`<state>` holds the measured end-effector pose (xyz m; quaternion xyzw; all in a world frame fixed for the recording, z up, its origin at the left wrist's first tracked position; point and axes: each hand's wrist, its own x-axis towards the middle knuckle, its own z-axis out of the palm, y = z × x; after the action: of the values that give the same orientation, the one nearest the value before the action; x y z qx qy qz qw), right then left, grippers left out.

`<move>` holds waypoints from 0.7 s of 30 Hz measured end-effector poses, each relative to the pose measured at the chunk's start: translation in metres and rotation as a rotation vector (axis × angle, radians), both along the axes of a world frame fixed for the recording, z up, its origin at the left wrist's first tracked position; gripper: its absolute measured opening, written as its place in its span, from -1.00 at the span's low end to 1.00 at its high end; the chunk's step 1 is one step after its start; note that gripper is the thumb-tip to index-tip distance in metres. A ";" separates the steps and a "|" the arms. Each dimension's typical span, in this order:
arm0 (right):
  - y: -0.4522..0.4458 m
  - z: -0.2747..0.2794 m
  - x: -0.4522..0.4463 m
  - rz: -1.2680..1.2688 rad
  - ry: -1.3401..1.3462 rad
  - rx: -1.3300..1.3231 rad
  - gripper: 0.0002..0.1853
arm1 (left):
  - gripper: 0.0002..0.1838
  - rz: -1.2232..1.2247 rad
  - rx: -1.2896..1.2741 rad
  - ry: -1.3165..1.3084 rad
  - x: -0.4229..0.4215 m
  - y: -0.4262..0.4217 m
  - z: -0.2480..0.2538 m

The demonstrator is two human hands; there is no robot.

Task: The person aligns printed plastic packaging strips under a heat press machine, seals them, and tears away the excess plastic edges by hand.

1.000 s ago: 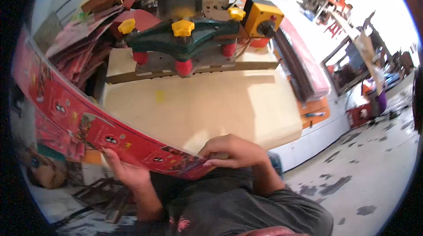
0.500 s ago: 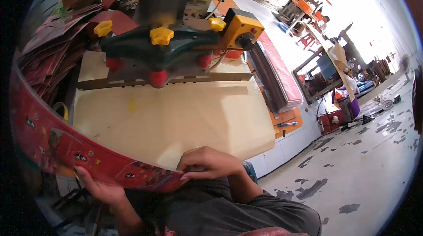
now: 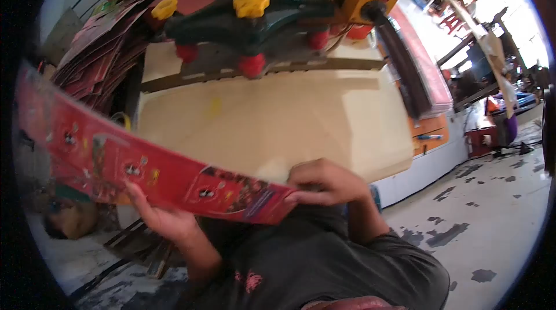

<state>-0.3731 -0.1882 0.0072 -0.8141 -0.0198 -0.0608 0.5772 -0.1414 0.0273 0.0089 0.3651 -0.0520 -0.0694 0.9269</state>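
Note:
A long, glossy red printed sheet (image 3: 168,178) with small pictures and logos slants across my front, its left end raised. My right hand (image 3: 330,184) pinches the sheet's right end. My left hand (image 3: 168,220) holds its lower edge, with a finger or thumb against the printed face and the rest partly hidden. Beyond the sheet lies a cream-coloured board (image 3: 278,124), on the bed of a press. Over the board's far edge sits the dark green press head (image 3: 255,29) with yellow star knobs (image 3: 251,5) and red feet (image 3: 251,65).
Stacked red printed sheets (image 3: 101,55) lean at the left, near a yellow tape roll (image 3: 123,120). A yellow control box (image 3: 368,0) sticks out at the right of the press. Behind it lies a pile of long sheets (image 3: 425,72). A blue pen (image 3: 430,137) rests on an orange surface.
The view has swung left, so the press appears further right and higher. The sheet has tilted, showing more of its printed face; both hands still hold it.

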 end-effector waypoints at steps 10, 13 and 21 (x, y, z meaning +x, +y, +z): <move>-0.036 -0.017 -0.079 -0.747 -0.177 0.431 -0.76 | -0.41 0.163 0.178 -0.048 0.059 0.058 0.028; -0.052 -0.012 -0.097 -0.977 -0.187 0.551 -0.77 | -0.37 0.164 0.256 -0.083 0.076 0.078 0.021; -0.080 0.000 -0.121 -1.128 -0.402 0.348 -0.71 | -0.49 -0.176 0.413 -0.335 0.140 0.118 -0.035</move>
<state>-0.4943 -0.2682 0.0070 -0.5659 0.3151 -0.5105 0.5655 -0.0019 0.1456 -0.0264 0.5466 -0.2210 -0.0973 0.8018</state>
